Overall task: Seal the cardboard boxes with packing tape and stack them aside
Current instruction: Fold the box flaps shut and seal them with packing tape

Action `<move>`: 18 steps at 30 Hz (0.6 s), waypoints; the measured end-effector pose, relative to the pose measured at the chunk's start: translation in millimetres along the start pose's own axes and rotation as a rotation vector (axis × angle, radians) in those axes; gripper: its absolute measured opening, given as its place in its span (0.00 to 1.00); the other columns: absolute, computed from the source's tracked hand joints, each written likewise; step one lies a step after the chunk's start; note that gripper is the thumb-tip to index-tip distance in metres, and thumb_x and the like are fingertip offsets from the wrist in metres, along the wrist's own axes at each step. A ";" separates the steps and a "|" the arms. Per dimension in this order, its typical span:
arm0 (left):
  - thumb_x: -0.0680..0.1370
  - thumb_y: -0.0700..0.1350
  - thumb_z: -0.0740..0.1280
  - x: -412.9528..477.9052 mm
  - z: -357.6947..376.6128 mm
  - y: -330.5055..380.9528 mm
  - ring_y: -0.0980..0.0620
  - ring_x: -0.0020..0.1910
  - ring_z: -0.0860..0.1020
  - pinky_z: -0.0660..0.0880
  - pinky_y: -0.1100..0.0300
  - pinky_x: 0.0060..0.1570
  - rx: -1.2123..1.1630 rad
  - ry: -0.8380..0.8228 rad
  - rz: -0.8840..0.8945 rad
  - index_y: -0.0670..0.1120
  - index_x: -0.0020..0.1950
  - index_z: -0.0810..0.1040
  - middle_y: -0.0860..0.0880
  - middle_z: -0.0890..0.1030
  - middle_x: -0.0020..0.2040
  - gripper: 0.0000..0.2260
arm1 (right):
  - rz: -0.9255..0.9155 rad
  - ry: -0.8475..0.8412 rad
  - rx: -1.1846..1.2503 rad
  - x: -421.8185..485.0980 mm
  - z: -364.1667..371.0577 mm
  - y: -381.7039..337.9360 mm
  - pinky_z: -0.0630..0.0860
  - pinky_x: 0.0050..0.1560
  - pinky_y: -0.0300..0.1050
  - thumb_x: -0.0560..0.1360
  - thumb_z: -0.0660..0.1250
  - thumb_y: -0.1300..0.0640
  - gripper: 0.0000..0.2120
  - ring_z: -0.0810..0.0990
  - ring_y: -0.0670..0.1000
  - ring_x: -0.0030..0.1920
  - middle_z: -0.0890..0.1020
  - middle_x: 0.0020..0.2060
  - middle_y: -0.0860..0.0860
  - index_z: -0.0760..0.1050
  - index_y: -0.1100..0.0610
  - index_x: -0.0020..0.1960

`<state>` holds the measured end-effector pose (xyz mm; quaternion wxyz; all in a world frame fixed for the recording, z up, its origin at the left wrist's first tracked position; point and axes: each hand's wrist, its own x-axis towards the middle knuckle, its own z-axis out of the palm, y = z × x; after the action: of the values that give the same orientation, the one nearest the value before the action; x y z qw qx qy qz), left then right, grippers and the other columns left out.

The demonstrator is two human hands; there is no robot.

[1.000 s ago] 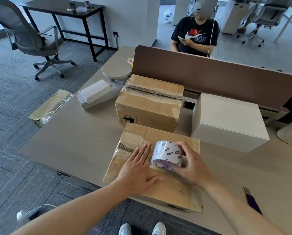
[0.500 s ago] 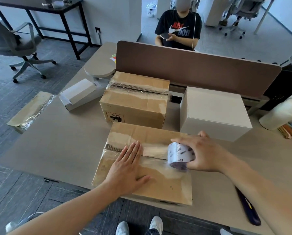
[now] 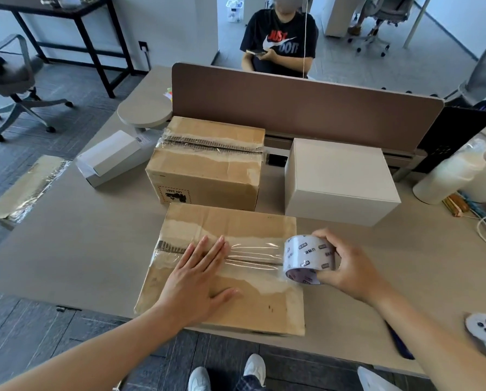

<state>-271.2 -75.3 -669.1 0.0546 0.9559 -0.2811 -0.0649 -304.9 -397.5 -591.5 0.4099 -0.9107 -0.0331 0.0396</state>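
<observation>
Box [image 3: 222, 303]: lies flat at the near edge of the bench [image 3: 75, 244], in front of a taller taped carton [image 3: 208, 176].
Left hand [image 3: 196, 280]: fingers [image 3: 208, 249] spread wide and flat on the lid, likely to pin the tape's start and hold the box from sliding.
Right hand [image 3: 351, 269]: fingers wrapped around the tape roll [image 3: 308, 259], at the seam's right end, so the strip stays taut.
Tape: a clear, shiny band stretches along the seam between both hands.
Look: worn brown cardboard, torn paper patches, old tape residue, flaps closed.
White box [image 3: 340, 179]: just behind, apart.
</observation>
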 end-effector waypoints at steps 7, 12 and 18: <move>0.76 0.76 0.43 -0.1 -2.4 1.8 0.52 0.78 0.33 0.39 0.51 0.77 0.010 -0.018 0.002 0.52 0.81 0.38 0.56 0.39 0.80 0.42 | 0.007 -0.106 -0.359 -2.4 -29.7 34.8 0.77 0.43 0.43 0.56 0.78 0.46 0.28 0.77 0.43 0.43 0.76 0.44 0.41 0.75 0.41 0.54; 0.75 0.76 0.41 -0.2 -3.7 1.9 0.52 0.78 0.33 0.40 0.50 0.77 0.007 -0.022 0.002 0.52 0.81 0.39 0.56 0.39 0.80 0.42 | 0.018 -0.130 -0.377 0.7 -23.2 50.7 0.73 0.40 0.36 0.57 0.80 0.47 0.28 0.77 0.43 0.42 0.75 0.43 0.40 0.75 0.41 0.55; 0.74 0.77 0.42 0.4 -3.4 1.8 0.52 0.79 0.35 0.40 0.51 0.77 -0.008 -0.019 -0.011 0.53 0.81 0.41 0.57 0.40 0.80 0.43 | 0.018 -0.154 -0.370 3.2 -13.3 66.9 0.74 0.42 0.37 0.56 0.80 0.44 0.29 0.76 0.43 0.43 0.76 0.44 0.41 0.75 0.41 0.54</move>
<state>-271.3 -76.8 -665.5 0.0555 0.9566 -0.2760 -0.0755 -298.5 -451.3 -633.0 0.2312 -0.9650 -0.0632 0.1061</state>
